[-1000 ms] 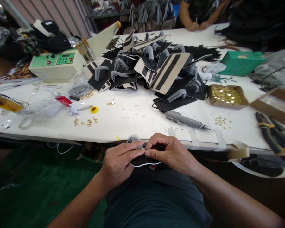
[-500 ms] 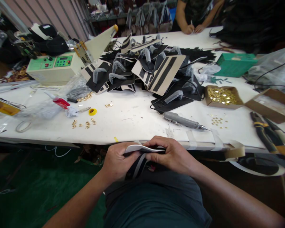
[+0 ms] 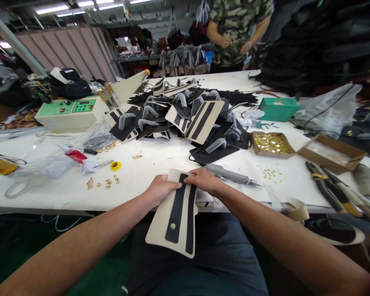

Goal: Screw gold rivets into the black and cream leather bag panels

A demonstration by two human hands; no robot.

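A cream flap panel [image 3: 160, 230] with two black strips hangs over my lap at the table's front edge. One strip carries a small round metal fitting [image 3: 172, 225] near its lower end. My left hand [image 3: 160, 190] pinches the panel's upper left side, thumb on the black strip. On the upper right edge, my right hand [image 3: 203, 180] is closed around the same panel, its thumb close to the left one. Just beyond the right hand lies a grey electric screwdriver [image 3: 231, 175]. The panel's underside is hidden.
A pile of similar panels [image 3: 205, 119] fills the table's middle. Boxes of gold fittings [image 3: 271, 143] and pliers [image 3: 327, 187] lie right. At left are a green-panelled machine [image 3: 70, 113], a red glue bottle [image 3: 75, 155] and yellow tape [image 3: 115, 165]. A person [image 3: 240, 33] stands across the table.
The panel, bent between my hands before, now hangs flat with its striped cream side showing. My hands have moved up to its top end. The view has tilted up; the other person now stands more upright.
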